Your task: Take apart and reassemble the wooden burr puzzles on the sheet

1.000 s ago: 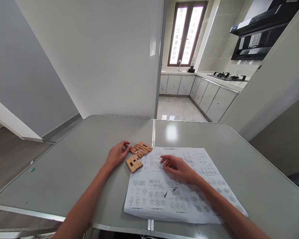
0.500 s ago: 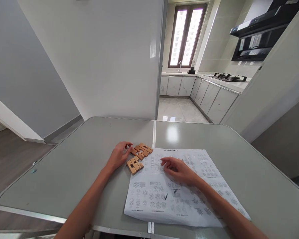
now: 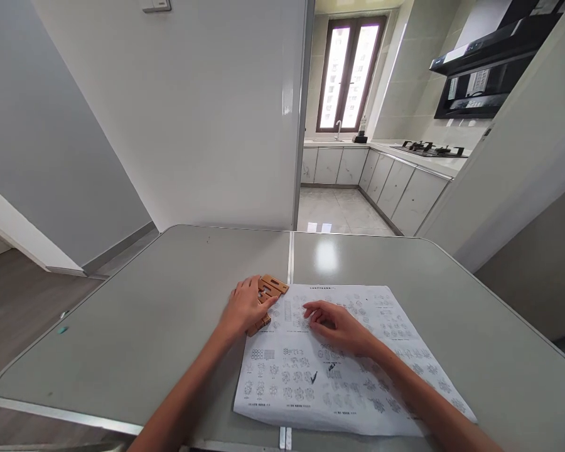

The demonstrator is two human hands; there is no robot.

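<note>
My left hand (image 3: 245, 309) lies over a group of flat wooden puzzle pieces (image 3: 274, 284) with slots and notches. Its thumb is spread away from the fingers, and the palm hides much of the group. One lower wooden piece (image 3: 260, 324) shows below the palm, at the paper's left edge. My right hand (image 3: 335, 323) rests on a large printed sheet of paper (image 3: 311, 422), its fingers loosely bent with a gap to the thumb and nothing between them. Rows of small diagrams and two dark marks show on the sheet.
The grey-green table (image 3: 193, 263) has a metal rim and a centre seam (image 3: 290, 260). A small teal bit (image 3: 63, 329) lies near its left edge. Beyond it stand a white wall panel (image 3: 226, 125) and a kitchen with white cabinets (image 3: 329, 164) and a gas hob (image 3: 430, 149).
My left hand has moved from beside the wooden pieces to the right, over them, covering most of the lower group. The right hand stays nearly still. The view has tipped slightly up.
</note>
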